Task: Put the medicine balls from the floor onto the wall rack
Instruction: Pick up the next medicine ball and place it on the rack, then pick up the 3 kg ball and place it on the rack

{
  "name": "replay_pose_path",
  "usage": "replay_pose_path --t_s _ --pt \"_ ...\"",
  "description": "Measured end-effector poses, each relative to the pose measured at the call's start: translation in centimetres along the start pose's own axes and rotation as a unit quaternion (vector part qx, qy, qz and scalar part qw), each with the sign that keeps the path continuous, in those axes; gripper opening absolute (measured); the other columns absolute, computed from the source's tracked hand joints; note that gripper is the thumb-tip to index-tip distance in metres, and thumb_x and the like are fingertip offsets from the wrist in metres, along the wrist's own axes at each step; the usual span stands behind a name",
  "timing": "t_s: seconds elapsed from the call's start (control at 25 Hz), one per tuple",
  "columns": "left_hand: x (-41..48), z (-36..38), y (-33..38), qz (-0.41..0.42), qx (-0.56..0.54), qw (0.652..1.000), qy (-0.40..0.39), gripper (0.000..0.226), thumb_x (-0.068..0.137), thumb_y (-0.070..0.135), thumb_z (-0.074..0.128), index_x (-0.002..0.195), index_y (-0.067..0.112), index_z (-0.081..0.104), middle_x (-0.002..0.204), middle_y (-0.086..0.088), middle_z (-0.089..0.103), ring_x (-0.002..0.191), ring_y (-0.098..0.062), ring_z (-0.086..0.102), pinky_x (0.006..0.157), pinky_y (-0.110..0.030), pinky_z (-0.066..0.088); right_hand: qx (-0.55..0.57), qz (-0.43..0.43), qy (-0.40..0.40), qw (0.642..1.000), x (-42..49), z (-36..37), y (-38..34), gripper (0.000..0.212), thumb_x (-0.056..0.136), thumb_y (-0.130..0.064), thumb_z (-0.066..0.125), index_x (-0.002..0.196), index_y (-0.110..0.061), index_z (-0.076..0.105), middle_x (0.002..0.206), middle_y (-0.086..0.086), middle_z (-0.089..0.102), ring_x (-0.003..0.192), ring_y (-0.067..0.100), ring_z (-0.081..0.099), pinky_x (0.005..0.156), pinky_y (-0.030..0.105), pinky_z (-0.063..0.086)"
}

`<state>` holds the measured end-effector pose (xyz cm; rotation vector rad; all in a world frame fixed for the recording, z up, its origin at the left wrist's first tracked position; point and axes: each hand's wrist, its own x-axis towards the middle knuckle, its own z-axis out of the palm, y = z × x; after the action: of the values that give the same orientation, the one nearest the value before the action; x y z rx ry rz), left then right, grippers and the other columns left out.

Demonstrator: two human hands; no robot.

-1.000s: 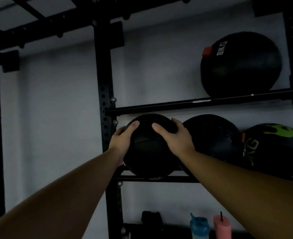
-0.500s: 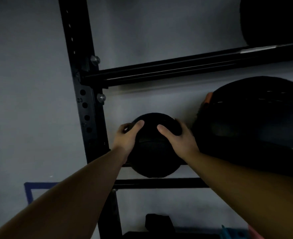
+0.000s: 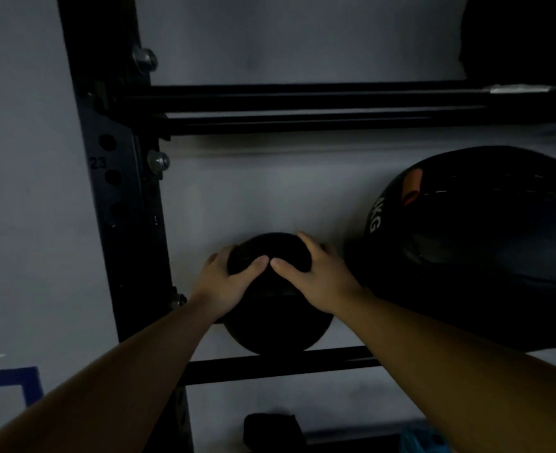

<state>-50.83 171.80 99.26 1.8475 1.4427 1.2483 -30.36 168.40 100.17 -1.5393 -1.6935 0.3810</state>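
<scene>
so placement step, nearly finished: small black medicine ball sits low on the rack's lower shelf, its underside at or just behind the front rail, close to the black upright on its left. can't tell if the full weight is on the rails yet, contact point is dark and hidden by the ball itself. left hand cups the upper left of the ball, fingers spread and wrapped over the top, thumb lying across the front. right hand does the same on the upper right, fingers spread, thumb across the front, and the two thumb tips almost meet at the middle. both palms look flat on the ball, a hold from above and the sides, not a pinch. to the right a much larger black medicine ball with an orange patch and "kg" lettering is already on the same shelf, near the small one but a gap of wall shows between them. upper shelf rails run above, with another dark ball edge at the top right corner, mostly cut off. next move, my read: check the ball is seated between the rails and wall so it won't roll forward, then ease both hands off, and go back to the floor for any remaining balls. floor balls aren't in view so the remaining count is unknown. dim lighting, low detail.
</scene>
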Motion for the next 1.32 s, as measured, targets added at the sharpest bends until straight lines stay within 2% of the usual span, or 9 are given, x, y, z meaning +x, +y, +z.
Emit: replay_pose_path --t_s 0.24,0.36,0.56,0.72,0.8,0.96,1.08,1.2,1.32 --pt "-7.0 -2.3 6.0 0.082 0.140 0.986 -0.048 0.069 0.090 0.057 0.077 0.151 0.031 0.057 0.138 0.006 0.052 0.130 -0.021 0.059 0.104 -0.026 0.046 -0.090 -0.022 -0.032 0.995 -7.5 -6.2 -0.7 0.083 0.092 -0.077 0.052 0.162 -0.037 0.031 0.156 0.006 0.052 0.136 0.029 0.056 0.109 0.042 0.049" --pt "-13.3 -2.6 10.7 0.123 0.249 0.958 -0.075 0.052 0.091 0.058 0.074 0.135 0.031 0.067 0.131 0.009 0.067 0.114 -0.015 0.065 0.098 -0.030 0.053 -0.143 -0.020 -0.005 0.989 -14.6 -12.2 -0.6 0.073 0.092 -0.072 0.057 0.151 -0.029 0.050 0.137 0.005 0.065 0.119 0.026 0.065 0.098 0.041 0.055" --pt "-27.3 5.3 19.8 0.203 0.354 0.900 -0.151 0.036 0.089 0.062 0.071 0.110 0.033 0.074 0.104 0.013 0.076 0.102 -0.016 0.072 0.089 -0.035 0.059 -0.299 0.061 0.006 0.952 -32.2 -24.9 4.8 0.039 0.089 -0.072 0.060 0.103 -0.037 0.067 0.114 -0.003 0.072 0.103 0.025 0.068 0.089 0.037 0.057" --pt "-38.2 15.4 27.1 0.250 0.346 0.883 -0.195 0.041 0.085 0.072 0.067 0.106 0.037 0.071 0.112 0.008 0.077 0.109 -0.021 0.072 0.092 -0.035 0.057 -0.356 0.185 0.032 0.915 -50.3 -37.9 11.0 0.057 0.092 -0.074 0.050 0.099 -0.024 0.077 0.108 0.003 0.079 0.109 0.029 0.070 0.097 0.040 0.056" --pt "-44.3 21.2 32.0 0.283 0.350 0.860 -0.241 0.054 0.084 0.080 0.062 0.113 0.035 0.072 0.120 0.003 0.076 0.114 -0.025 0.070 0.095 -0.035 0.055 -0.374 0.258 0.064 0.889 -60.0 -44.7 13.7 0.071 0.090 -0.080 0.039 0.113 -0.024 0.076 0.127 0.009 0.074 0.121 0.033 0.066 0.101 0.042 0.053" --pt "-55.2 31.2 42.1 0.357 0.297 0.831 -0.306 0.071 0.074 0.094 0.052 0.108 0.034 0.069 0.121 0.003 0.077 0.113 -0.026 0.070 0.095 -0.037 0.055 -0.367 0.370 0.142 0.842 -77.6 -54.8 15.3 0.065 0.098 -0.072 0.042 0.122 -0.021 0.072 0.135 0.015 0.069 0.125 0.037 0.064 0.097 0.038 0.051" --pt "-64.0 37.7 48.7 0.419 0.263 0.797 -0.345 0.076 0.064 0.099 0.047 0.103 0.036 0.065 0.118 0.006 0.077 0.112 -0.025 0.070 0.094 -0.037 0.056 -0.347 0.437 0.199 0.806 -88.9 -59.5 16.0 0.087 0.078 -0.089 0.032 0.117 -0.021 0.071 0.132 0.015 0.070 0.125 0.039 0.065 0.102 0.044 0.052" --pt "-71.7 42.8 52.9 0.472 0.252 0.751 -0.387 0.060 0.081 0.086 0.059 0.108 0.033 0.067 0.117 0.003 0.075 0.110 -0.025 0.068 0.090 -0.038 0.055 -0.329 0.491 0.236 0.772 -97.2 -61.9 16.8 0.069 0.091 -0.080 0.044 0.122 -0.025 0.071 0.133 0.015 0.070 0.124 0.037 0.065 0.098 0.039 0.052" --pt "-78.0 48.7 55.9 0.515 0.234 0.711 -0.418 0.066 0.075 0.092 0.055 0.105 0.035 0.066 0.112 0.003 0.075 0.104 -0.026 0.069 0.091 -0.040 0.057 -0.326 0.526 0.251 0.744 -103.7 -63.5 18.6 0.059 0.100 -0.068 0.048 0.123 -0.020 0.072 0.130 0.016 0.070 0.120 0.037 0.066 0.096 0.039 0.051"
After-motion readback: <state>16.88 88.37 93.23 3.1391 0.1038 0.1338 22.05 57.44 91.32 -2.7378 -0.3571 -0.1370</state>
